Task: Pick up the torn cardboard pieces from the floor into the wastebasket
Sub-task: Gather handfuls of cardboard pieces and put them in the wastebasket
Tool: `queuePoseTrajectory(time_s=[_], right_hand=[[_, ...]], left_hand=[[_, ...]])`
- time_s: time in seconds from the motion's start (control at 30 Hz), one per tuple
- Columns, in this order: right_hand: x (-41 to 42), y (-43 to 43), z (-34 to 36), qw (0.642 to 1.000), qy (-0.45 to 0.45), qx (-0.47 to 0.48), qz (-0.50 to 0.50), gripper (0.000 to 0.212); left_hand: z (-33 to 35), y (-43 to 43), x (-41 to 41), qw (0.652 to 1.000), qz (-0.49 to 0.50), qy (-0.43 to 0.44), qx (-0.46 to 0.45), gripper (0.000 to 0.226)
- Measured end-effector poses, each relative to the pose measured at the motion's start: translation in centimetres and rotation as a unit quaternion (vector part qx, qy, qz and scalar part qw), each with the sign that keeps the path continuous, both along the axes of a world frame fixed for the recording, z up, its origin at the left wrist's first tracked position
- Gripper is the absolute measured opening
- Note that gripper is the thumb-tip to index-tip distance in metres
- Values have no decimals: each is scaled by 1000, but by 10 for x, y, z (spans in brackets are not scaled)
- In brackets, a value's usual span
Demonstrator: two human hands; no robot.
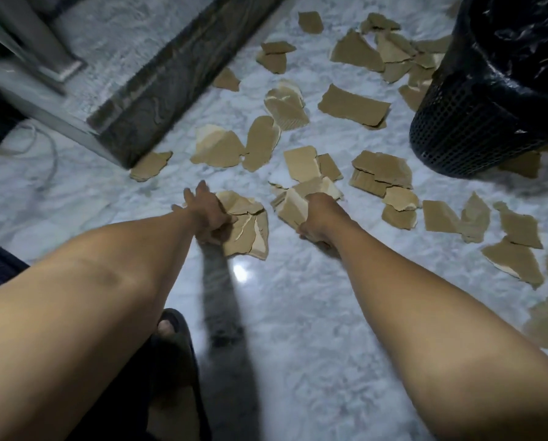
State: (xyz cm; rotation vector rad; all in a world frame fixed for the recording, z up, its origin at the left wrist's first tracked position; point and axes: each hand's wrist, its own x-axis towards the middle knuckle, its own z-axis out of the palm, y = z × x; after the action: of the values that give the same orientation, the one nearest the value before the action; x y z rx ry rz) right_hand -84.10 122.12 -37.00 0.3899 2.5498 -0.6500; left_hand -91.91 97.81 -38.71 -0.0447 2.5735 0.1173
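Observation:
Several torn brown cardboard pieces lie scattered over the white marble floor (298, 313). My left hand (207, 211) holds a small stack of cardboard pieces (249, 227) low over the floor, thumb under them, two fingers pointing forward. My right hand (319, 218) grips another bunch of cardboard pieces (293, 205). A black mesh wastebasket (476, 122) lined with a black plastic bag stands at the upper right, beyond both hands. Loose pieces lie between the hands and the basket, such as a long strip (353, 106) and a layered piece (381, 173).
A dark stone threshold (177, 74) runs diagonally at the upper left with a metal door frame (43, 90) beside it. A white cable (43, 154) lies at the left. My foot in a black sandal (171, 345) stands at the bottom.

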Motion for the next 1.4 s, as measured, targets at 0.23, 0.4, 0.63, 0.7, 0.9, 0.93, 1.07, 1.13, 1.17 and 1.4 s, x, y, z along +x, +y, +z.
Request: queuePoseTrajectory(time_s=[0.23,0.4,0.63,0.7,0.9,0.93,1.07,1.13,1.17,1.4], right_hand=[[-52,-1,-7,978,-15,175,113,66],[-64,7,-10,980,-51,165,103,79],[-53,-9,-4,975,-31,198,93,49],[-52,-6,-9,980,-9,181,80,53],[-65,8,17,992,-105,19,-72,68],[-70,13,22,980,-104,-56,-159,57],[-96,23,18,871,-56,-273,-404,49],[-106,24,-11,878,-41,-227,-420,73],[-104,15,-11,898,-37,-173,-403,80],[-85,-10,-4,940,58,-95,-323,69]], left_hand=[[-24,8,-24,998,-47,-38,17,68],[-23,20,-30,995,-74,-64,29,67],[-13,40,-28,992,-101,-73,23,52],[-10,45,-34,989,-111,-82,49,48],[-7,52,-32,974,-161,-128,99,37],[-9,52,-26,973,-164,-132,95,39],[-6,53,-14,976,-147,-126,99,40],[-5,55,-10,978,-124,-129,106,39],[-6,57,-7,980,-116,-123,105,41],[-11,65,9,989,-86,-93,80,42]])
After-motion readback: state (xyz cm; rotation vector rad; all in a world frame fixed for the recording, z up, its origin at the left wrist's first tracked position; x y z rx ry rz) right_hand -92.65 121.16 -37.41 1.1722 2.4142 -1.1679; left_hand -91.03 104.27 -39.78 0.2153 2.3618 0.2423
